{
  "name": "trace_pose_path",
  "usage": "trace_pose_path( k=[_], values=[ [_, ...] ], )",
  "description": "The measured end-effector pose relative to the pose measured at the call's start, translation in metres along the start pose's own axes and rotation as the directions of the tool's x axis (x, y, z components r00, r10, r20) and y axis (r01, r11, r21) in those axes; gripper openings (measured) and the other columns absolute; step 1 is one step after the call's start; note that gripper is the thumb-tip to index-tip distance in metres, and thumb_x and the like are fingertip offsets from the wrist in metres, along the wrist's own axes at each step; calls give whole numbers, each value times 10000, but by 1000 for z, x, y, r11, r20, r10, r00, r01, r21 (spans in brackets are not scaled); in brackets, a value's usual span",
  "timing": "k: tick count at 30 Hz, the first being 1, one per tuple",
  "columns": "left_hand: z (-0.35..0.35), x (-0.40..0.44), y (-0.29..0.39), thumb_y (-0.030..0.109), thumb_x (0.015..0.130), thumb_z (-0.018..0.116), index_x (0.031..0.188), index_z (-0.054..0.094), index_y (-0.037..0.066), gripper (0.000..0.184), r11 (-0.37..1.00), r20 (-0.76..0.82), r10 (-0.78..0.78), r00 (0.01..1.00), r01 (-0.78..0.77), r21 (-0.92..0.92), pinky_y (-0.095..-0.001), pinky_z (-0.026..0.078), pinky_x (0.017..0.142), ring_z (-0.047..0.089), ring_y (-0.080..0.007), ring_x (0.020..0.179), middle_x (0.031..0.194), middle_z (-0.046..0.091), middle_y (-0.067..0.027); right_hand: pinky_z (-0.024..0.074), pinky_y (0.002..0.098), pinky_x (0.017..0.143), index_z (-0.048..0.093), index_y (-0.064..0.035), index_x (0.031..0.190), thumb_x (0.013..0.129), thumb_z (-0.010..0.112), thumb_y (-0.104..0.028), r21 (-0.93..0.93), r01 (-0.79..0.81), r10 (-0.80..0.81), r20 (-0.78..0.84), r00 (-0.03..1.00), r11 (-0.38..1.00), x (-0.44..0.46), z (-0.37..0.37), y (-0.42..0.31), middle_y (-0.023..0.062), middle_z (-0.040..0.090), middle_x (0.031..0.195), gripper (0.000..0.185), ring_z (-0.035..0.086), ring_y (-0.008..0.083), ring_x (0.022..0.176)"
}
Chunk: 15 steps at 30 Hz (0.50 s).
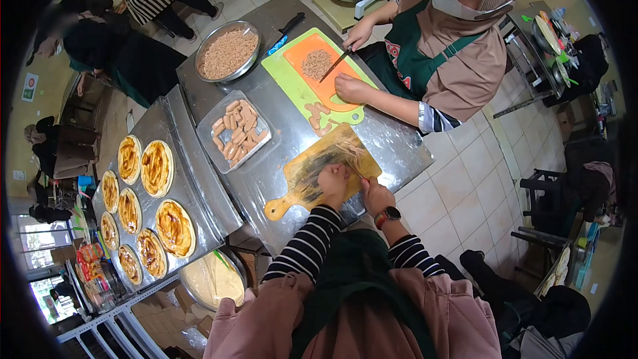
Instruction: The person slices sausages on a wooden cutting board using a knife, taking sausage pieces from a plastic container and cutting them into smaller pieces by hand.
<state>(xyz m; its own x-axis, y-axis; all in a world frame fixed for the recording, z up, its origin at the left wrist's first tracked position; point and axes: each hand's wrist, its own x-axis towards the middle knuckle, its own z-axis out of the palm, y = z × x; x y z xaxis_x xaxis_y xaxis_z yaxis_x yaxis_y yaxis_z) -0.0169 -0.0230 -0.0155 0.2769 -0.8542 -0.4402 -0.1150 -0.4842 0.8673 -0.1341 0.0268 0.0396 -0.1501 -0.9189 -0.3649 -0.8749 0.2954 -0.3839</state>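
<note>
Head view: your right hand has its fingers closed round the handle of a knife; the blade angles over the wooden board toward your left hand. Likely gripped that way to steer the edge. Left hand is curled low over the board, fingers bent in, probably to steady food and keep tips tucked. Can't tell if they pinch a piece; your hand hides it.

Sausage strips lie on the board's far part, just past the blade, probably out of its way. Board handle points left, leaving the wide part under both hands.

Clear tub of sausage chunks sits left of the board on the counter, seemingly for left-hand reach. Co-worker cuts on a separate orange board, which keeps blades apart.
</note>
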Motion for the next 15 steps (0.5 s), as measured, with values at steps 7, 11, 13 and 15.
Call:
trace_pose_path(
  k=[7,11,13,15],
  values=[
    [-9,3,24,62,815,540,925,569,-7,133,999,94,39,995,-42,25,-247,456,508,602,-164,627,727,619,-90,447,497,591,475,-57,870,902,312,-399,118,-54,59,-40,997,992,-8,1,-4,216,588,675,381,578,401,668],
    [-31,-27,-7,18,798,508,973,556,8,182,861,103,424,900,-435,264,-312,464,651,587,-278,733,805,610,-126,441,504,616,490,-47,872,903,290,-405,148,-54,50,32,998,988,-25,17,-4,222,588,718,411,576,400,708],
    [-38,-41,-7,5,787,504,990,548,9,208,899,152,359,921,-385,208,-328,457,711,569,-306,790,842,599,-138,440,509,626,492,-41,889,904,283,-407,144,-42,31,80,996,989,-32,23,-5,227,589,732,421,573,405,708],
    [-41,-52,-3,-8,773,515,1019,536,17,248,767,160,476,865,-497,406,-334,435,761,529,-301,863,885,569,-154,440,509,631,493,-39,896,905,280,-409,151,-46,31,98,995,988,-36,26,-6,230,591,742,427,572,408,711]
  ],
)
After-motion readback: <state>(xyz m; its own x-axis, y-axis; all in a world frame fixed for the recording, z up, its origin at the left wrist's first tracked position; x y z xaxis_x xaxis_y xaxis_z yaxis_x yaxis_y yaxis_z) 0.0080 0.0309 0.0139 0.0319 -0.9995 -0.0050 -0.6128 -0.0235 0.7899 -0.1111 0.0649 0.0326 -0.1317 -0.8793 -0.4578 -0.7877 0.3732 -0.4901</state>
